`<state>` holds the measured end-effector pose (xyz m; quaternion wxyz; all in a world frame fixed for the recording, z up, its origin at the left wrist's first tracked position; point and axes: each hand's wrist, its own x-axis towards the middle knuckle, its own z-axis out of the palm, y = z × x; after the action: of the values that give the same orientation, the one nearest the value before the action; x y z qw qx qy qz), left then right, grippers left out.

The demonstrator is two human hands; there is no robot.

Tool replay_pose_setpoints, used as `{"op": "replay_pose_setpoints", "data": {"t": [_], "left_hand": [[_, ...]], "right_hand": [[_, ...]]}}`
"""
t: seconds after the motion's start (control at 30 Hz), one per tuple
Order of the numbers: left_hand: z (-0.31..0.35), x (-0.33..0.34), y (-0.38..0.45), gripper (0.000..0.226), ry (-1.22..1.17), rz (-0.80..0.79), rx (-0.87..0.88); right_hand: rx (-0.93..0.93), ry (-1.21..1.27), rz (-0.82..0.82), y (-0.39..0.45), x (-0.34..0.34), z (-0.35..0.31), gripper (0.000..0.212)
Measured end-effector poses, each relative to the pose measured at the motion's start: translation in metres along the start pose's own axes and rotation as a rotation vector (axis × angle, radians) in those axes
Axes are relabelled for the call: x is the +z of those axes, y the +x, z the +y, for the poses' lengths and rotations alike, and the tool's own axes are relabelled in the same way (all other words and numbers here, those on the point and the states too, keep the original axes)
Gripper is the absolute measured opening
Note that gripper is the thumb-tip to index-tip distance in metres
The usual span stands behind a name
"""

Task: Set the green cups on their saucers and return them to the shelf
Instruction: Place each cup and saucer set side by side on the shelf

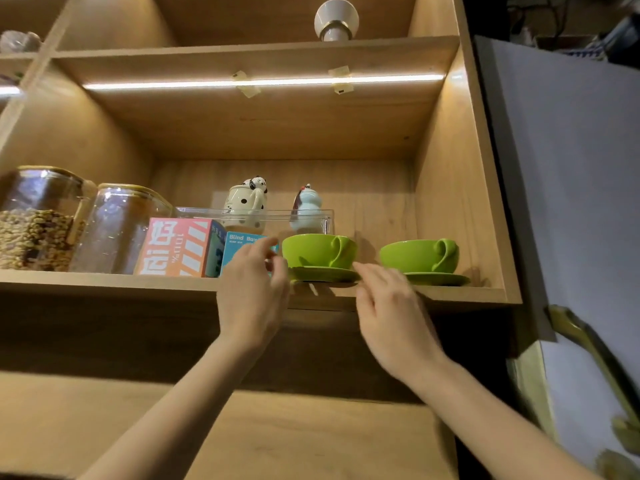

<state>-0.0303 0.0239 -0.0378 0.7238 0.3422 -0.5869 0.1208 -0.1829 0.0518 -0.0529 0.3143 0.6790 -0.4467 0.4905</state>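
Two green cups stand on green saucers on the wooden shelf [104,280]. The left cup [317,250] sits on its saucer [323,274], whose front rim reaches the shelf's front edge. The right cup [419,255] rests on its saucer [438,278] further right. My left hand [252,289] is raised just left of the left saucer, fingers loosely curled, holding nothing. My right hand [391,313] hovers just right of that saucer with relaxed fingers, fingertips near its rim; contact is unclear.
Left on the shelf stand two glass jars [41,220], a pink box [176,247] and a blue box [239,245]. Behind the cups a clear tray [304,216] holds a spotted figurine [246,202] and a pale blue gourd figure [307,206]. A grey door [571,185] is at the right.
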Motion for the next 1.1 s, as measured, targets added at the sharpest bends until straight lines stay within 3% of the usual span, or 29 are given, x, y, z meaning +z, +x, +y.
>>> {"op": "replay_pose_setpoints", "data": {"t": [0.13,0.23,0.57,0.67,0.8,0.93,1.1], "left_hand": [[-0.020,0.010,-0.020,0.066,0.137,-0.248,0.172],[-0.036,0.017,-0.022,0.085,0.220,-0.319,0.194],[-0.043,0.020,-0.019,0.079,0.481,-0.318,0.232],[-0.042,0.018,-0.018,0.080,0.467,-0.323,0.252],[-0.039,0.013,-0.005,0.077,0.328,-0.310,0.197],[-0.041,0.013,0.003,0.076,0.380,-0.368,0.175],[-0.036,0.012,-0.005,0.066,0.359,-0.240,0.179]], "right_hand": [[-0.081,-0.187,-0.126,-0.010,0.015,0.006,0.059],[-0.092,-0.235,-0.123,-0.009,0.020,0.009,0.065],[-0.070,-0.361,-0.061,-0.003,0.032,0.009,0.059],[-0.085,-0.324,-0.142,0.001,0.025,0.007,0.061],[-0.113,-0.235,-0.099,-0.002,0.022,-0.001,0.060],[-0.230,-0.293,-0.111,-0.006,0.030,-0.012,0.063],[-0.236,-0.240,-0.185,-0.002,0.029,-0.015,0.076]]}}
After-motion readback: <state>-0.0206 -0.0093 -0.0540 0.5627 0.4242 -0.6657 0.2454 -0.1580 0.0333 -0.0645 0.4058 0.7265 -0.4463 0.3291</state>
